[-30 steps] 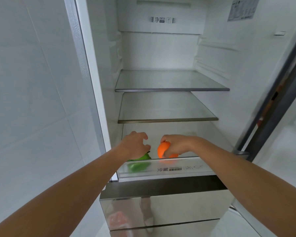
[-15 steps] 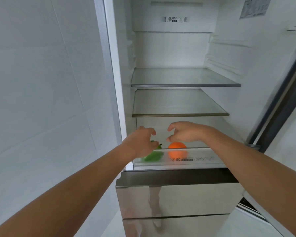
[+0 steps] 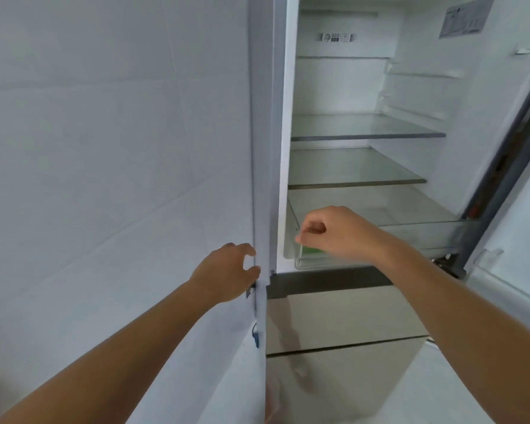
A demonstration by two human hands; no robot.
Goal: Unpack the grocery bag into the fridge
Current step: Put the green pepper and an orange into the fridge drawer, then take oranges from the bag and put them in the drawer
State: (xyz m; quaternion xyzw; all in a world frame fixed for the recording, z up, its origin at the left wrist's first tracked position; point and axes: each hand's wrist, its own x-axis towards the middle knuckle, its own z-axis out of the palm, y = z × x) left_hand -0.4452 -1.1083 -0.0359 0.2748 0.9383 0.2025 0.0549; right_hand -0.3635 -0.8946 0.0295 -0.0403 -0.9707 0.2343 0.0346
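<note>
The fridge stands open, with two bare glass shelves (image 3: 361,130) above a clear crisper drawer (image 3: 416,237) at the bottom of the compartment. A green vegetable (image 3: 311,251) shows through the drawer's front left corner; the orange fruit is hidden behind my right hand. My right hand (image 3: 334,232) hovers over the drawer's left end, fingers loosely curled, holding nothing. My left hand (image 3: 227,272) is out in front of the fridge's left outer edge (image 3: 262,209), fingers apart and empty. No grocery bag is in view.
A white tiled wall (image 3: 104,148) fills the left. The open fridge door (image 3: 520,240) with a door bin stands at the right. Below the compartment are shiny closed lower drawer fronts (image 3: 334,316).
Both hands have let go of the green vegetable and the orange fruit and drawn back out of the drawer. The view has swung left, so the fridge sits further right.
</note>
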